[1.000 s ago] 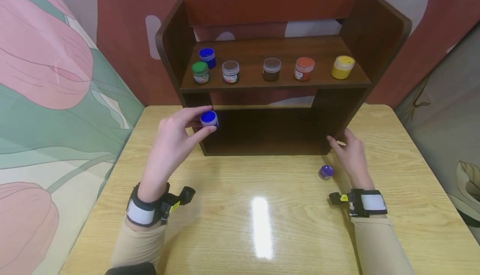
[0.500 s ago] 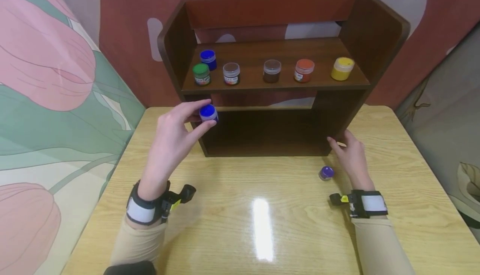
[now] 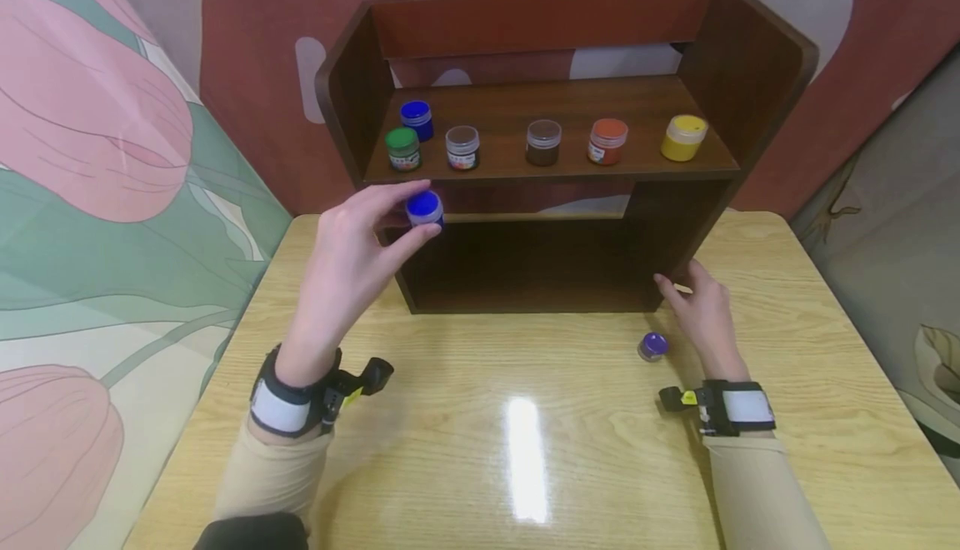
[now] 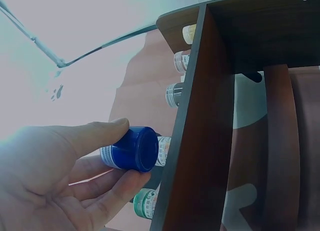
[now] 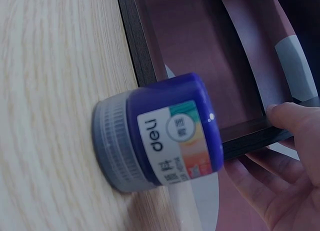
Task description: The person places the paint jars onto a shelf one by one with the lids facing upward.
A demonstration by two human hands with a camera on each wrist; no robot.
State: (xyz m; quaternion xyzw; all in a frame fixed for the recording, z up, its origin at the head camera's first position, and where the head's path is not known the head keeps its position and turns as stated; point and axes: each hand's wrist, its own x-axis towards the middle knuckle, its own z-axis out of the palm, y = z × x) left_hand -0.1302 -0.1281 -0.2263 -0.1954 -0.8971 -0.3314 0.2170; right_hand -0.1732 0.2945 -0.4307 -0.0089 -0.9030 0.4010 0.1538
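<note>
My left hand (image 3: 341, 254) pinches a blue paint jar (image 3: 425, 210) between thumb and fingers, in front of the left end of the brown wooden shelf (image 3: 536, 275). In the left wrist view that jar (image 4: 135, 150) is tilted close to the upper board's front edge. With thumb inside and fingers outside, my right hand (image 3: 701, 308) grips the shelf's right side panel. Near that hand a purple paint jar (image 3: 653, 347) stands on the table; in the right wrist view the ribbed lid of this jar (image 5: 155, 133) faces the tabletop.
On the upper board stand a green jar (image 3: 403, 150), another blue jar (image 3: 417, 120), a clear-lidded jar (image 3: 462, 148), a dark jar (image 3: 543, 143), a red jar (image 3: 607, 142) and a yellow jar (image 3: 684, 137). Patterned cloth surrounds the wooden table (image 3: 420, 433).
My left hand has raised the blue paint jar from the lower opening toward the upper board's front edge. The right hand keeps its grip on the shelf, and the purple jar stays put.
</note>
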